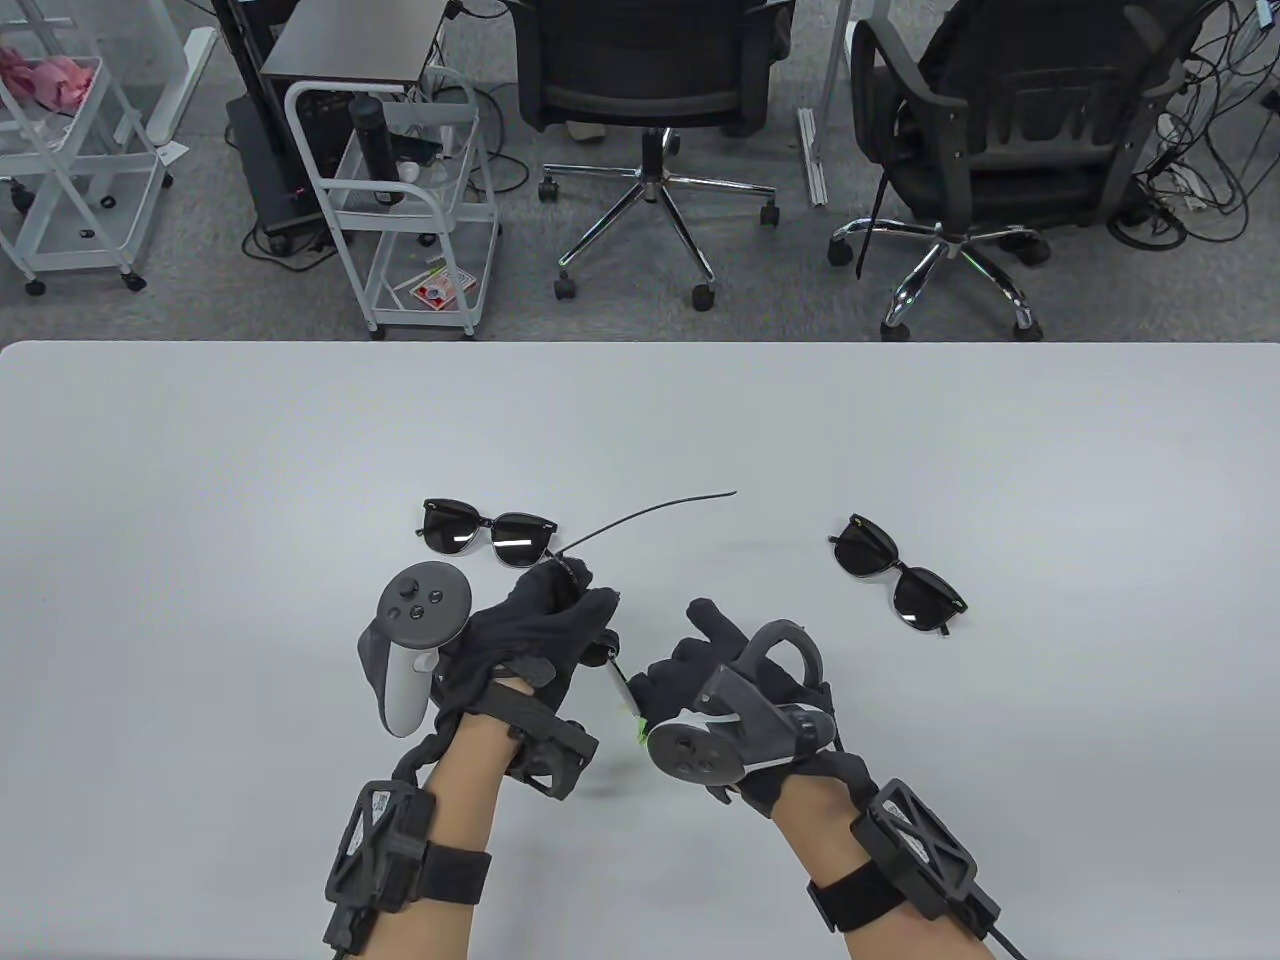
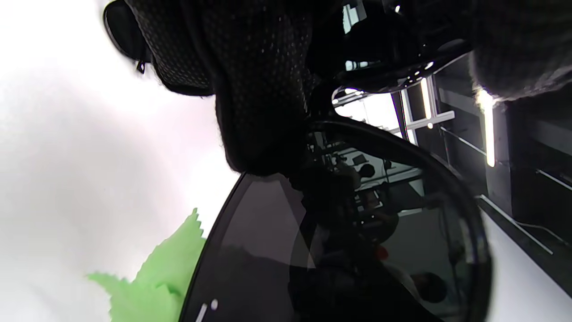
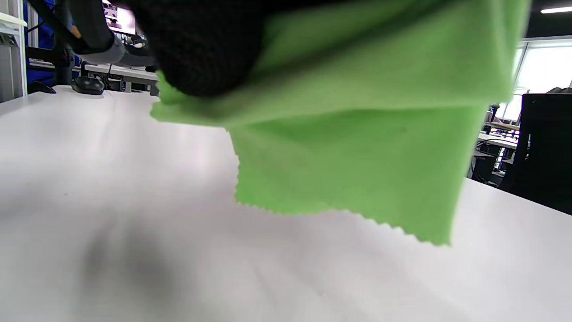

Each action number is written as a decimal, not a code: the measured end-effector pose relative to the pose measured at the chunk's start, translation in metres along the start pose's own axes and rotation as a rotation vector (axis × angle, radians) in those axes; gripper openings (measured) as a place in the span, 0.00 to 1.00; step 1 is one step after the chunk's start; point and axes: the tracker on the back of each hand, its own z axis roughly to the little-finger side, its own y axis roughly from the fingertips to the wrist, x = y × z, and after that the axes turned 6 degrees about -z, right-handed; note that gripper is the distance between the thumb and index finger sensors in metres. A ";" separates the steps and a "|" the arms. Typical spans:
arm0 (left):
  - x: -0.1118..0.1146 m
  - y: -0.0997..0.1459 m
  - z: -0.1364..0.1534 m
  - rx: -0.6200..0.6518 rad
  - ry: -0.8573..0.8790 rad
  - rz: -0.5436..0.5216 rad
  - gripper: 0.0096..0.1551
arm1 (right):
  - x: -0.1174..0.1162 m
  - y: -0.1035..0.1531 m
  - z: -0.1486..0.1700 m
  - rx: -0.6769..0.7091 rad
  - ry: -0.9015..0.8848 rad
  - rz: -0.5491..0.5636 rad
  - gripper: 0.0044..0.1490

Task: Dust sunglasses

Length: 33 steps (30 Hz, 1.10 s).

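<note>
My left hand [image 1: 585, 600] grips a pair of black sunglasses [image 1: 650, 512] held edge-on above the table, one temple arm pointing up and to the right. In the left wrist view its dark lens [image 2: 335, 250] fills the lower frame under a gloved finger [image 2: 259, 89]. My right hand [image 1: 680, 650] holds a green cloth [image 1: 637, 730] close against the lower end of that pair. The cloth [image 3: 357, 134] hangs from the right hand's fingers [image 3: 205, 49] above the table. The contact between cloth and lens is hidden.
Two more black sunglasses lie on the white table [image 1: 200, 500]: one pair [image 1: 487, 530] just beyond my left hand, another pair [image 1: 900, 575] to the right. Office chairs [image 1: 650, 90] and a white cart [image 1: 420, 200] stand past the far edge.
</note>
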 end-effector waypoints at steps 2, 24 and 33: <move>0.005 -0.002 0.005 -0.017 0.070 0.084 0.60 | 0.002 0.000 0.002 -0.005 0.008 0.004 0.27; 0.007 -0.008 0.006 -0.036 -0.130 0.140 0.61 | -0.011 0.010 0.040 -0.297 0.114 -0.039 0.28; 0.013 -0.011 0.015 -0.077 -0.072 0.187 0.59 | -0.008 0.011 0.033 -0.249 0.257 -0.063 0.28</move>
